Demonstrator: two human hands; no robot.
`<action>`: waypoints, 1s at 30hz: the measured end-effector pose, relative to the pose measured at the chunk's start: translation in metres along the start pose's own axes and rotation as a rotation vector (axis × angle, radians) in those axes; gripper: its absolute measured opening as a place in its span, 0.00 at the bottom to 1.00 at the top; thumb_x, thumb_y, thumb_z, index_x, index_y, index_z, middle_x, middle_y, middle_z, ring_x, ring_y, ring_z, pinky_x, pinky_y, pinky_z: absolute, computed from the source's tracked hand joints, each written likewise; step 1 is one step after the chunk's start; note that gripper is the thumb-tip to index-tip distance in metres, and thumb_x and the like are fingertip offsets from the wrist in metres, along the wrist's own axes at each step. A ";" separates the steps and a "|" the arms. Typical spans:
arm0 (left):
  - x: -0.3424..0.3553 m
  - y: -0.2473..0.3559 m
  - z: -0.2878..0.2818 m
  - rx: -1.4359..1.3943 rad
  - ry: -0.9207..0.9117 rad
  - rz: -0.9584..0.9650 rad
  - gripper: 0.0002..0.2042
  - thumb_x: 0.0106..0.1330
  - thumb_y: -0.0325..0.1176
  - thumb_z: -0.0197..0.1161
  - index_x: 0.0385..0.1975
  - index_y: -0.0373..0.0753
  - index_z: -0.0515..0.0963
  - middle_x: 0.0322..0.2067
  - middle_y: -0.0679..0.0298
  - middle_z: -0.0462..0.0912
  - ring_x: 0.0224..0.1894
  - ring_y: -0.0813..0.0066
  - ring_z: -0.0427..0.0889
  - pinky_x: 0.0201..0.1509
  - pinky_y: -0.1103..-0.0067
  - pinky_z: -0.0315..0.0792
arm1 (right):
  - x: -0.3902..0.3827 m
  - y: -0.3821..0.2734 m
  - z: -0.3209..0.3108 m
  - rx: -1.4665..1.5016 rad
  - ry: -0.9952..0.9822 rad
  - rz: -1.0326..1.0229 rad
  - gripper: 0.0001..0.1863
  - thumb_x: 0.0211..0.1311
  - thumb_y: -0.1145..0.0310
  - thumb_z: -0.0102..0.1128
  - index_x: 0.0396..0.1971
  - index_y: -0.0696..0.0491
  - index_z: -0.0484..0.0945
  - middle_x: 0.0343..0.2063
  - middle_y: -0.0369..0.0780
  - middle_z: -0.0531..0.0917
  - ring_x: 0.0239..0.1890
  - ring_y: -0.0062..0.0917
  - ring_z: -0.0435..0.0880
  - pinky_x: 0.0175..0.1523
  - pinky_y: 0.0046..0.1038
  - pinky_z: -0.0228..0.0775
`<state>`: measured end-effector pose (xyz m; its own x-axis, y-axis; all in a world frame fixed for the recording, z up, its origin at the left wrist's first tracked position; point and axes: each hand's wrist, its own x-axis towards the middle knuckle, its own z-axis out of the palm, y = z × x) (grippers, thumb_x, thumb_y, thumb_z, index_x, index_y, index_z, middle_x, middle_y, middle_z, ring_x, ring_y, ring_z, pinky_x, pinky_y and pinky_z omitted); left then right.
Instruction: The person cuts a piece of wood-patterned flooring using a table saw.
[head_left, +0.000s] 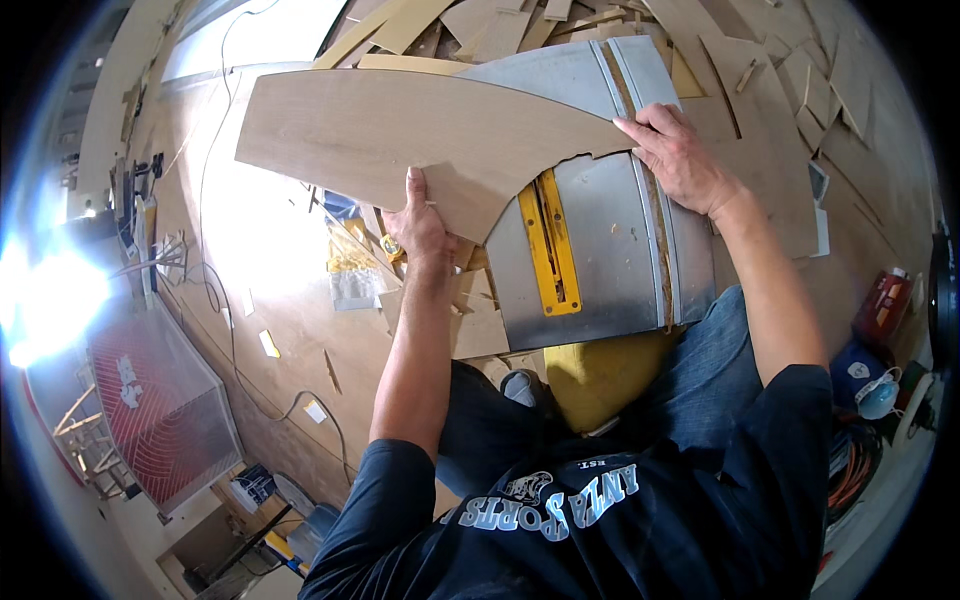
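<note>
Plywood panel, curved, lies across the table saw top's far-left corner; left hand grips its near edge, right hand presses flat on its tip; blade apparently retracted at the yellow insert; keep fingers clear.

Red box fan on floor; wood offcuts; orange cord

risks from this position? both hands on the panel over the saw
1. The right hand presses the plywood panel close to the yellow blade insert; a slip could bring it nearer.
2. Most of the panel overhangs the saw table leftward; it may tip or twist in the left hand.
3. Offcuts nearby could snag.
</note>
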<state>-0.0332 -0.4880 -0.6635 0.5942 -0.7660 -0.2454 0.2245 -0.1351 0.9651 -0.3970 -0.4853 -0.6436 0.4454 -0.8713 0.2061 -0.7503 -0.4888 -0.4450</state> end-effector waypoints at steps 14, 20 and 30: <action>0.003 -0.006 0.008 -0.032 -0.038 0.000 0.37 0.70 0.36 0.75 0.72 0.32 0.60 0.59 0.47 0.78 0.55 0.58 0.84 0.58 0.66 0.84 | -0.004 0.014 -0.001 -0.007 0.000 0.023 0.25 0.72 0.73 0.59 0.68 0.53 0.78 0.49 0.38 0.75 0.55 0.32 0.76 0.72 0.36 0.67; -0.005 -0.002 0.020 -0.075 -0.042 -0.017 0.37 0.70 0.36 0.75 0.72 0.30 0.59 0.59 0.48 0.78 0.57 0.57 0.83 0.58 0.65 0.84 | -0.004 0.020 -0.002 -0.004 0.017 0.017 0.25 0.73 0.73 0.58 0.69 0.54 0.77 0.49 0.38 0.75 0.55 0.33 0.76 0.72 0.36 0.67; -0.006 -0.003 0.027 -0.079 -0.055 -0.016 0.35 0.72 0.34 0.72 0.72 0.32 0.59 0.60 0.48 0.77 0.56 0.58 0.83 0.55 0.67 0.87 | -0.005 0.027 -0.002 0.000 0.029 0.024 0.25 0.74 0.72 0.58 0.70 0.52 0.76 0.49 0.39 0.75 0.56 0.34 0.76 0.70 0.35 0.68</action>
<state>-0.0578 -0.4998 -0.6624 0.5471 -0.7978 -0.2532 0.2952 -0.0991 0.9503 -0.4201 -0.4938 -0.6551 0.4132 -0.8836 0.2203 -0.7608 -0.4679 -0.4497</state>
